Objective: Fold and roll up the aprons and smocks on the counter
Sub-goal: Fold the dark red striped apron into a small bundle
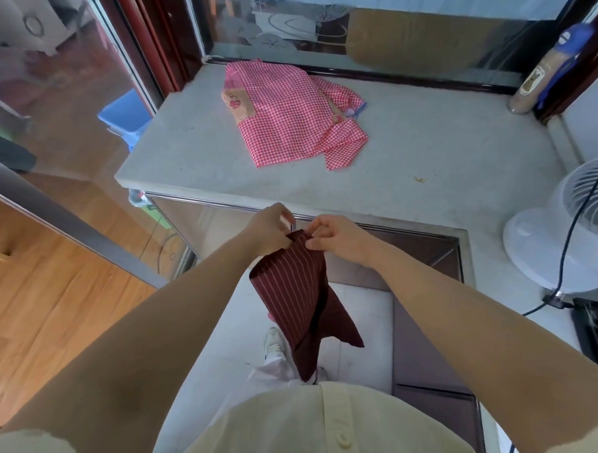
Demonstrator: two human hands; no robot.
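A dark red apron with thin pale stripes [296, 288] hangs in the air in front of the counter, folded over on itself, its lower end dangling toward my legs. My left hand [268, 230] and my right hand [338, 240] pinch its top edge side by side, almost touching. A pink and white checked smock [285, 119] lies spread and rumpled on the pale stone counter [431, 156], toward the back near the window, well beyond both hands.
A white fan [572, 221] with a black cable stands on the counter's right end. A tall brown bottle [533, 82] leans in the back right corner. Glass panels and a blue bin [124, 116] are on the left; wooden floor lies below.
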